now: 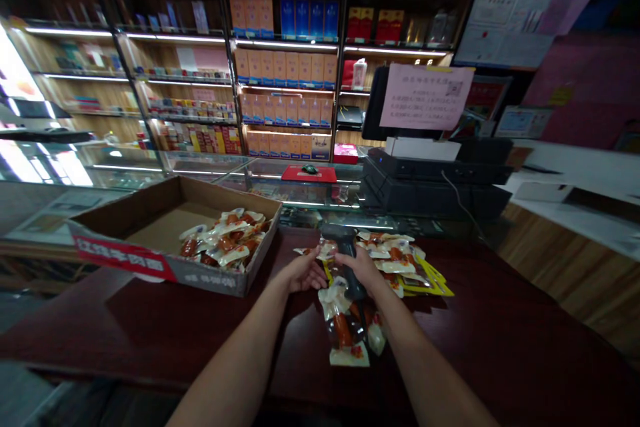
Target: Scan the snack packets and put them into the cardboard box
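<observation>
A dark handheld barcode scanner is in my right hand, which is closed round its handle. Its head points away from me, above the packets. My left hand is just left of it, fingers apart, the thumb by a small clear food packet. Whether they touch, I cannot tell. Nearer to me on the table lies a vacuum-sealed packet with brown food inside, partly behind the scanner's grip. To the right of my right hand is a pile of similar packets, with yellow-edged packets beside it.
An open cardboard box holding more sealed packets stands on the dark red table at left. Behind is a glass counter with a mouse on a red mat. A monitor bearing a pink notice stands at right.
</observation>
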Available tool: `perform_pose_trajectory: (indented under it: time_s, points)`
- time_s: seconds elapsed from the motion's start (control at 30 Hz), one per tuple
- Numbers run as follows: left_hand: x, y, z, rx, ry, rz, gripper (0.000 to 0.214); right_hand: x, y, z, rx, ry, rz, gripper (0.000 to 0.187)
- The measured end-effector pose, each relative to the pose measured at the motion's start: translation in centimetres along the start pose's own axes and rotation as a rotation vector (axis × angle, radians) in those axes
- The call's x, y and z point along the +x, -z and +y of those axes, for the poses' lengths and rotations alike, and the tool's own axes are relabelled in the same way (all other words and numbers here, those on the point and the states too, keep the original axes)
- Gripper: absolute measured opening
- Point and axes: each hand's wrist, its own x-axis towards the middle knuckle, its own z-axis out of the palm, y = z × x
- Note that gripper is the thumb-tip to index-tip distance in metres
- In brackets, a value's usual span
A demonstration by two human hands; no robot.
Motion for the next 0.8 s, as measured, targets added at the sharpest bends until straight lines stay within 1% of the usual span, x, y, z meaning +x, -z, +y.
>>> perform_pose_trajectory:
  time_s: [0.03, 0.07, 0.1, 0.17, 0.23, 0.3, 0.37, 0.47, 0.57, 0.67, 0.8]
  points:
    - [-0.1, 0.0, 0.2, -0.102, 0.054, -0.072, 0.062, 0.0, 0.0, -0.2, 0.035, 0.012, 0.009, 0.026]
    - [-0.2, 0.0, 0.3, -0.201, 0.082, -0.121, 0.058, -0.1, 0.0, -0.4, 0.067, 0.019, 0.007, 0.027]
    - [-0.2, -0.1, 0.3, -0.300, 0.077, -0.142, 0.050, -0.2, 0.0, -0.6, 0.091, 0.023, -0.005, 0.028]
    - [-0.1, -0.5, 0.3, -0.483, -0.014, -0.106, 0.027, -0.4, 0.0, -0.9, 0.110, 0.022, -0.042, 0.028]
    - [0.1, -1.0, 0.0, -0.573, -0.052, -0.061, 0.013, -0.7, 0.2, -1.1, 0.099, 0.026, -0.080, 0.026]
    - [0.3, -1.3, -0.2, -0.592, -0.060, -0.046, 0.007, -0.9, 0.4, -1.0, 0.081, 0.028, -0.118, 0.022]
    - [0.5, -1.5, -0.5, -0.585, -0.081, -0.057, 0.008, -1.1, 0.7, -0.9, 0.083, 0.015, -0.132, 0.020]
    - [0.6, -1.4, -0.6, -0.554, -0.088, -0.081, 0.012, -1.2, 1.0, -0.4, 0.095, -0.018, -0.096, 0.018]
    - [0.6, -1.5, -0.6, -0.521, -0.089, -0.063, 0.019, -1.2, 1.1, -0.1, 0.098, -0.022, -0.071, 0.017]
    - [0.7, -1.7, -0.5, -0.509, -0.151, 0.019, 0.021, -1.1, 1.0, -0.4, 0.103, -0.023, -0.051, 0.018]
    - [1.2, -1.3, -0.4, -0.508, -0.336, 0.219, 0.023, -1.7, 1.4, -1.4, 0.240, -0.085, -0.065, 0.025]
